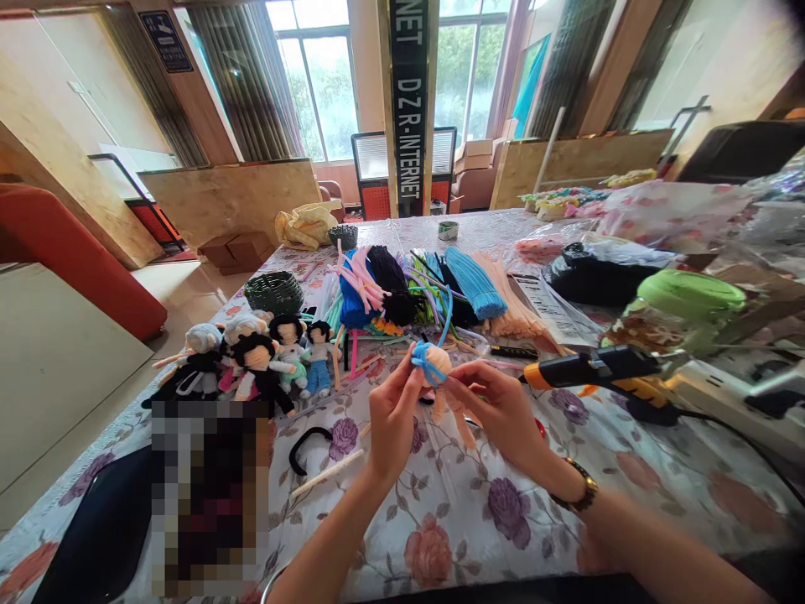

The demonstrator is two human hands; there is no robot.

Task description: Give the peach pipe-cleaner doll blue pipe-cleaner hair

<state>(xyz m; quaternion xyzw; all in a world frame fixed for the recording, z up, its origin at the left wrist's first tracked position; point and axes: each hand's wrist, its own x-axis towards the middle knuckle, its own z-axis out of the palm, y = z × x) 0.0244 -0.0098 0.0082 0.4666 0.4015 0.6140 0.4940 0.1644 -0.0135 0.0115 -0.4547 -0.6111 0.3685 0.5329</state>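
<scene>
A small pipe-cleaner doll [438, 362] with a peach body and blue strands wound over it is held up above the table. My left hand [395, 415] pinches its blue side between thumb and fingers. From the other side, my right hand [500, 411] closes its fingertips on the blue pipe cleaner [433, 375] at the doll's lower right. One blue end [449, 315] sticks up from the doll, and peach lengths [464, 428] hang beneath it. Exactly how the fingertips grip is partly hidden.
Bundles of pipe cleaners [471, 281] lie behind my hands. Finished dolls [255, 361] sit at left beside a dark basket [274, 292]. A black and orange glue gun [591, 369] rests at right, near a green-lidded jar [685, 294]. A black curved pipe cleaner [305, 449] lies in front.
</scene>
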